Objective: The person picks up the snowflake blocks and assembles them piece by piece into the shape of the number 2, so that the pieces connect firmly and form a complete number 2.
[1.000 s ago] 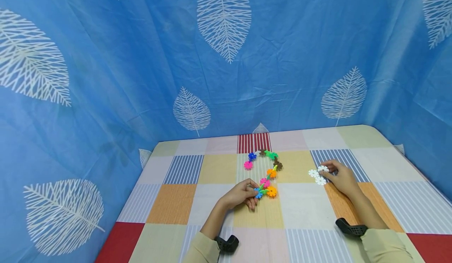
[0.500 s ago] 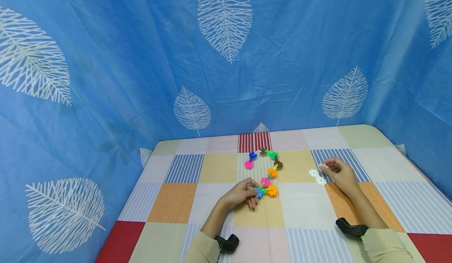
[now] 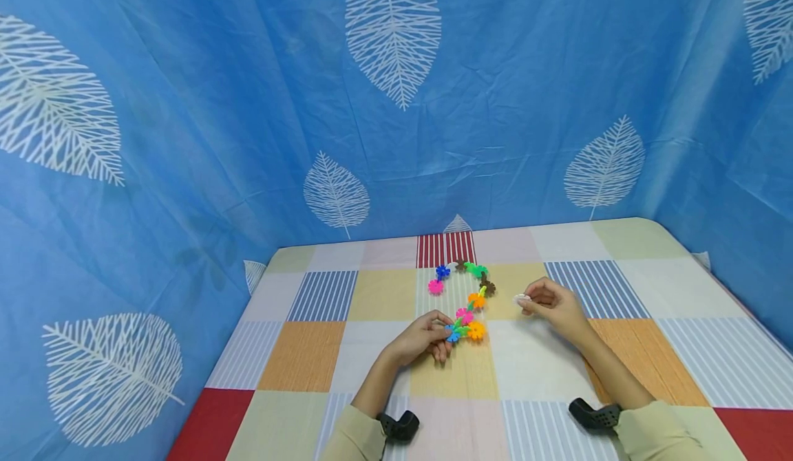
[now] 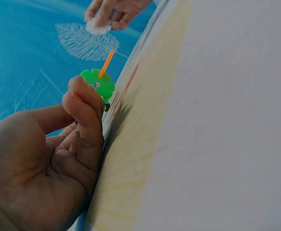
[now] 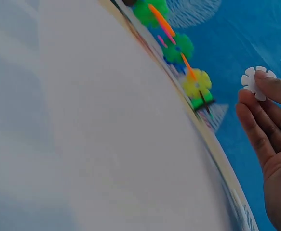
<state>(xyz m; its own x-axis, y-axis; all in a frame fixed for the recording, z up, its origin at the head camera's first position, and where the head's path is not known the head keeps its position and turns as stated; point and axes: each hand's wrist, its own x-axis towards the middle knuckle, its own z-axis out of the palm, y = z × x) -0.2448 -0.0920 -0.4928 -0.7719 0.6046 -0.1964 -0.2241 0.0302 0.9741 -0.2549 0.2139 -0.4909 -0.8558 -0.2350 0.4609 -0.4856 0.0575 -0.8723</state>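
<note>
A curved chain of interlocked, multicoloured plastic snowflake discs lies on the table. My left hand (image 3: pixel 420 339) pinches the chain's near end, by a light blue disc (image 3: pixel 453 333) next to an orange disc (image 3: pixel 476 330). In the left wrist view a green disc (image 4: pixel 100 85) with an orange one slotted into it stands beyond the fingertips. My right hand (image 3: pixel 559 309) holds a white snowflake disc (image 5: pixel 257 83) between thumb and fingers, to the right of the chain and apart from it. Whether other white discs lie beneath that hand, I cannot tell.
A patchwork-checked cloth (image 3: pixel 365 420) covers the table. Blue leaf-print curtain (image 3: pixel 495 103) hangs behind and along both sides. At the chain's far end are a pink disc (image 3: pixel 436 287) and a dark blue disc (image 3: pixel 442 272).
The right hand has lifted a white disc from beside the other white discs and carried it left toward the chain. Those other discs no longer show. The left hand's grip stays nearly still.
</note>
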